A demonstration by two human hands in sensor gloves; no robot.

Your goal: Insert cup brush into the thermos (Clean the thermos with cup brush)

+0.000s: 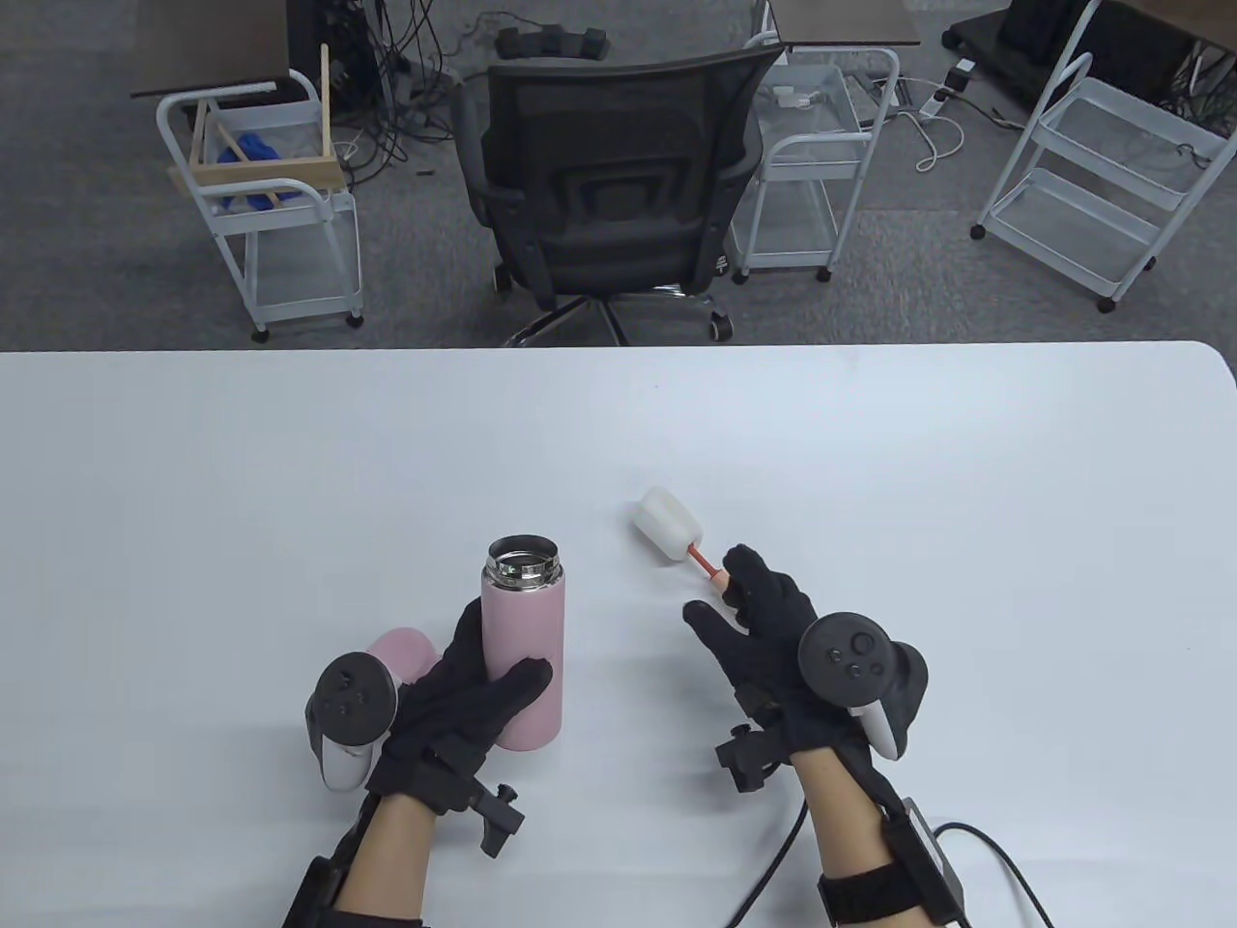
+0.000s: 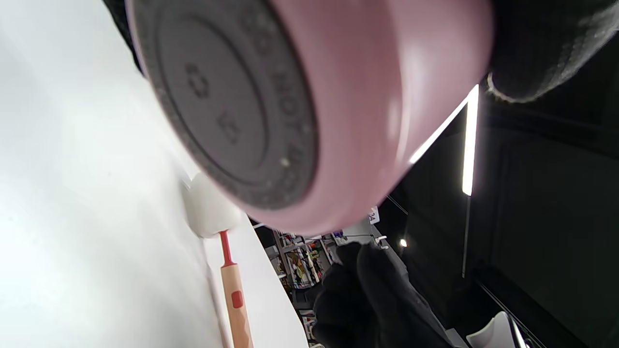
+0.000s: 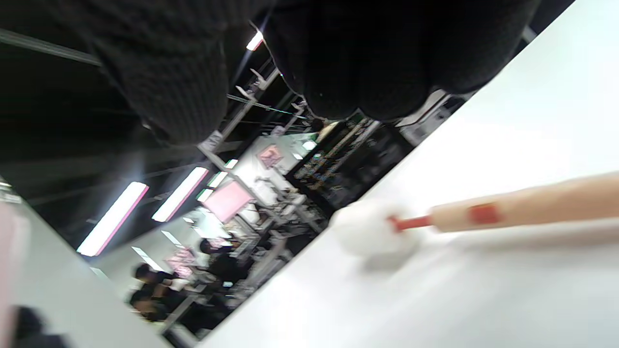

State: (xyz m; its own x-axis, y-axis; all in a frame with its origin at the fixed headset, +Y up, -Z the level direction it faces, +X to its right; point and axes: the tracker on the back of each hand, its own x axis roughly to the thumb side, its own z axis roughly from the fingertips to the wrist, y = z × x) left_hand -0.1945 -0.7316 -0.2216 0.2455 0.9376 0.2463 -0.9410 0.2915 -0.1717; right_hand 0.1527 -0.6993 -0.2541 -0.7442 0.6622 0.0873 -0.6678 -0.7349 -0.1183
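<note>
My left hand grips the pink thermos around its lower body. Its steel mouth is open and faces up. The left wrist view shows its grey base uncovered, so it does not stand flat on the table. The cup brush lies on the table to the right of the thermos, with its white sponge head pointing away and its tan handle under my right hand. The right hand's fingers are spread above the handle, apart from it.
A pink lid lies on the white table just behind my left hand. Beyond the table's far edge stand a black office chair and white wire carts.
</note>
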